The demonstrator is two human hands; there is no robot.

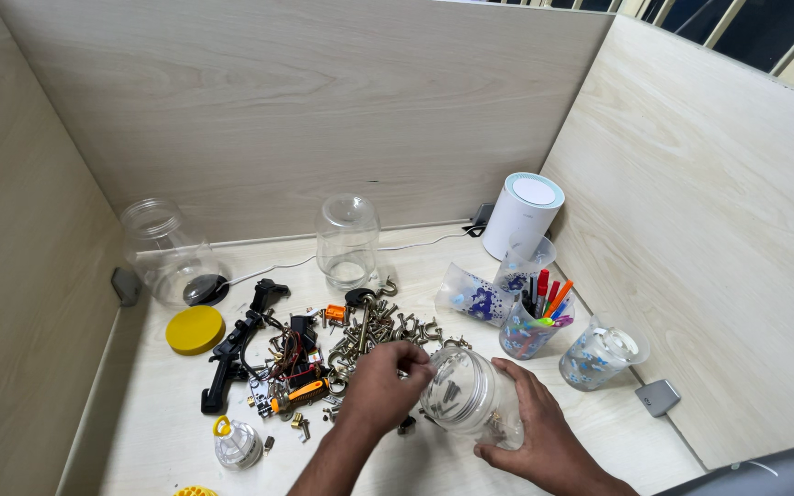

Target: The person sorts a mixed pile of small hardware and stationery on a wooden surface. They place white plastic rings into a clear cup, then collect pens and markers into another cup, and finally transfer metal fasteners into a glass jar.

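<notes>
Near the hardware pile (360, 340), right hand (544, 432) grips the jar (466, 395) — mouth tilted leftward — left hand (380, 388) pinched there.

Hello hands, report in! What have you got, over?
Right hand grips clear jar, tipped on its side. Left hand at jar mouth, fingers pinched; contents unclear. Pile of metal hooks close behind.
</notes>
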